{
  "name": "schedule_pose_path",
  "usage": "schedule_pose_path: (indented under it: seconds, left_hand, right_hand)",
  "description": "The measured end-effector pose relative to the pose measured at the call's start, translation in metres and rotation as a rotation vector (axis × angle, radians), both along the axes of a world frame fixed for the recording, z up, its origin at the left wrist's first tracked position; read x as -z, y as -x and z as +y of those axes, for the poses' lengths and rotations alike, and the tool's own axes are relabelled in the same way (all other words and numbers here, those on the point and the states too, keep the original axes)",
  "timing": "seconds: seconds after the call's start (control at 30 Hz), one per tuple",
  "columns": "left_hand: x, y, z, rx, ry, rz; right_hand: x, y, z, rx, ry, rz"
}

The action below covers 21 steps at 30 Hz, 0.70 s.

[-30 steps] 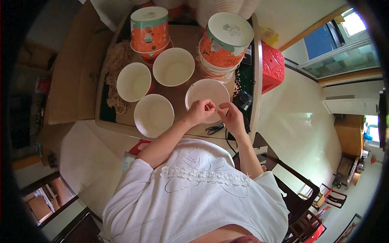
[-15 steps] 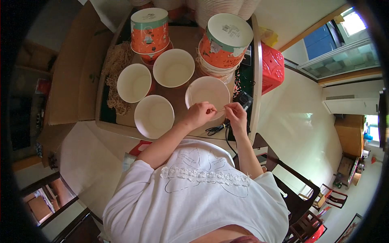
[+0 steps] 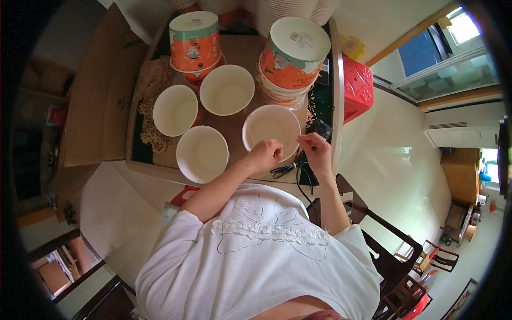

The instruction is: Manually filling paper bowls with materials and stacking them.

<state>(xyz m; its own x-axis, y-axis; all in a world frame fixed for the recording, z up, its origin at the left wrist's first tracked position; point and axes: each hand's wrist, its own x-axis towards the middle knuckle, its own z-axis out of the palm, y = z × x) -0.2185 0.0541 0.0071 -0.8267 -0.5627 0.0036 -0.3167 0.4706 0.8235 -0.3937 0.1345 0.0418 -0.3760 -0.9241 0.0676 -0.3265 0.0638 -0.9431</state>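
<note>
A paper bucket (image 3: 271,125) with a pale inside stands mouth up at the table's near right, with a thin pale cord (image 3: 253,132) along its inner left wall. At its near rim my left hand (image 3: 266,156) is closed in a loose fist, its fingertips turned away from view. Beyond the rim's right side, my right hand (image 3: 317,151) pinches thumb against forefinger. Both hands appear to grip the fine cord, though it barely shows between them. Three more open buckets stand to the left: one (image 3: 227,90) behind, one (image 3: 175,110) farther left, one (image 3: 202,154) nearer.
Upside-down orange buckets stand stacked at the back left (image 3: 195,45) and back right (image 3: 296,53). Tangled cords (image 3: 154,101) lie along the left edge. A black cable (image 3: 284,170) and a small black device (image 3: 320,128) sit right. A red stool (image 3: 357,88) stands beyond the table.
My hands have moved apart: the right one went to the right, while the left stayed near the rim and curled more closed. The buckets stand as before.
</note>
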Motion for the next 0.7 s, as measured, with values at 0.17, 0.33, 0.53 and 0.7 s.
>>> schedule_pose_path:
  seconds: [0.17,0.33,0.53,0.7]
  left_hand:
    - [-0.017,0.013,0.002,-0.309,-0.289,0.097]
    - [-0.009,0.005,-0.005,-0.159,-0.054,-0.021]
    - [0.008,0.016,-0.005,-0.327,-0.445,0.060]
    - [0.022,0.021,-0.018,-0.352,-1.042,0.180]
  right_hand:
    - [0.014,0.003,-0.010,-0.082,-0.127,-0.045]
    - [0.007,0.002,-0.014,-0.096,-0.147,-0.108]
    - [0.013,0.006,-0.001,-0.192,-0.193,-0.132]
    - [-0.002,-0.015,0.010,-0.237,-0.056,0.194]
